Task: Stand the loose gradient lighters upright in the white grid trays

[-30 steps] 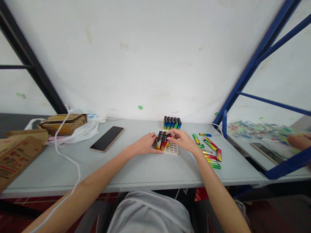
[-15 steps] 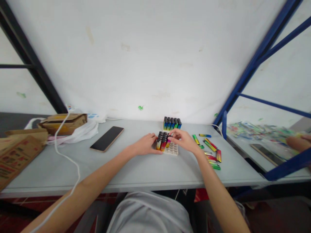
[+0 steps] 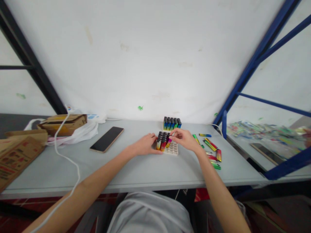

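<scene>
A white tray (image 3: 173,149) with rows of round holes lies on the table, its left part filled with upright black-topped lighters (image 3: 163,145). My left hand (image 3: 147,144) is curled round the tray's left side, thumb at the near corner and fingers against the lighters. Over the tray, my right hand (image 3: 183,139) pinches a purple and yellow lighter (image 3: 168,142) by its upper part. That lighter leans, its lower end at the tray beside the standing rows; whether it sits in a hole I cannot tell. Behind stands a block of blue and green lighters (image 3: 172,124).
Loose coloured lighters (image 3: 211,144) lie scattered at the right. A phone (image 3: 107,139) lies at the left, near cardboard boxes (image 3: 64,124) and a white cable (image 3: 77,165). Blue frame posts (image 3: 245,72) border the right side, with another phone (image 3: 266,153) beyond.
My right hand has shifted slightly right, and the purple and yellow lighter leans more. My left hand stays in place. Another person's hand at the far right has gone out of view.
</scene>
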The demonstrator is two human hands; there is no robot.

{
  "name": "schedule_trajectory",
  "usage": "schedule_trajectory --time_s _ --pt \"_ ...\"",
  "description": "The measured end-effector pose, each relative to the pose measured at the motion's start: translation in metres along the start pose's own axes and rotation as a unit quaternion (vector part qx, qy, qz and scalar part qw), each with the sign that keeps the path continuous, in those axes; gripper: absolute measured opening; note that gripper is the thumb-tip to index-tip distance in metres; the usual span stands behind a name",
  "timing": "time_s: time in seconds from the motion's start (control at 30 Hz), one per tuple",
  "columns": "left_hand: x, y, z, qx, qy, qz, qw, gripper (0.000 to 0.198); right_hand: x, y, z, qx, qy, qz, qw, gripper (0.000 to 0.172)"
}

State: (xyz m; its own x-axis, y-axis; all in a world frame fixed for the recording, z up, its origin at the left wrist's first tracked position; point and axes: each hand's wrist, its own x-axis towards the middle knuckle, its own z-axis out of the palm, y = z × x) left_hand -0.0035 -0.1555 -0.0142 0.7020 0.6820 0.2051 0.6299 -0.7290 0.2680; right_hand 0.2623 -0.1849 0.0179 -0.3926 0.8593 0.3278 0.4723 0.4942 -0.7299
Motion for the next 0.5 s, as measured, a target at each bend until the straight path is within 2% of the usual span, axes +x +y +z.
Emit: schedule_trajectory --time_s 0.13,0.3,0.4,0.5 --pt "0.001 -0.001 0.001 0.003 -0.004 0.003 1.000 0.065 0.000 0.002 0.001 0.008 -0.006 0.001 1.000 0.033" --pt "0.000 -0.001 0.000 -0.009 0.004 0.004 1.000 0.067 0.000 -0.006 0.002 0.014 -0.004 -0.009 1.000 0.033" --pt "0.000 0.000 -0.001 -0.015 0.011 0.006 1.000 0.066 -0.004 -0.011 -0.014 -0.015 0.024 -0.003 1.000 0.032" --pt "-0.001 0.000 -0.001 -0.021 0.011 0.004 1.000 0.067 -0.015 -0.005 -0.047 -0.093 0.090 0.021 0.991 0.031"
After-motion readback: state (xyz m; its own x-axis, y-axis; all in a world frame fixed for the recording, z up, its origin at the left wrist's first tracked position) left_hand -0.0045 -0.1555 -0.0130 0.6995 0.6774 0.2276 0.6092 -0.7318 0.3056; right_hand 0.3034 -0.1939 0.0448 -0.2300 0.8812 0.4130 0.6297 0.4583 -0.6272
